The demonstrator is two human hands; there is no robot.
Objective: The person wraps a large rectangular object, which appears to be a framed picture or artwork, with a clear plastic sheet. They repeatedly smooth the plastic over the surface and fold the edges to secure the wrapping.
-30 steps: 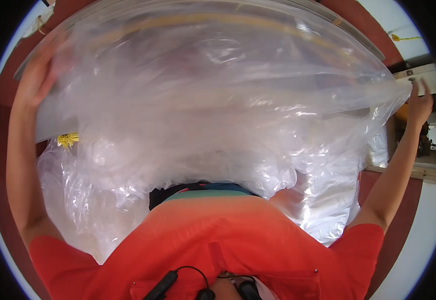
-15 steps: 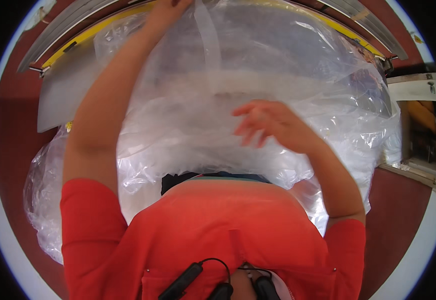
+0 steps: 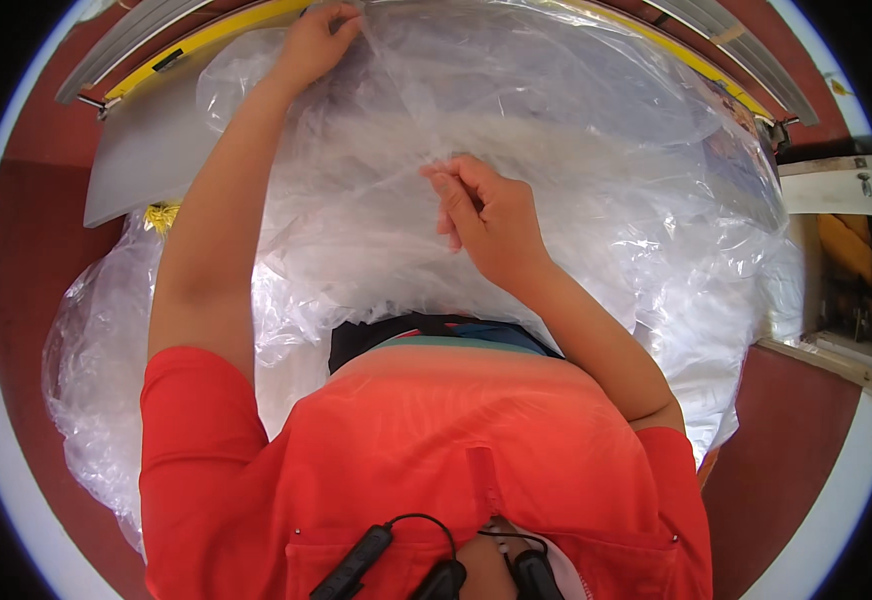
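Note:
Clear plastic sheeting [image 3: 576, 200] lies heaped and wrinkled in front of me, across the whole work surface. My left hand [image 3: 318, 45] is near the far edge, its thumb and fingers closed on an edge of this film. A gathered fold of the film runs from there down toward my right hand [image 3: 491, 215]. That hand is over the middle of the sheet, thumb against fingers, pinching the film at the fingertips. The exact grip of the left fingertips is partly lost at the top of the view.
A grey panel [image 3: 146, 165] extends at the left, with a bundle of yellow string [image 3: 162, 216] below its edge. Along the far side run a yellow strip [image 3: 196, 42] and metal rails [image 3: 756, 62]. At right stands a white-topped frame [image 3: 836, 185]. The floor [image 3: 786, 430] is dark red.
My right hand has moved left and farther away, and its loose fingers have closed on the film. My left hand has come slightly nearer and left, still on the film, which now bunches between both hands.

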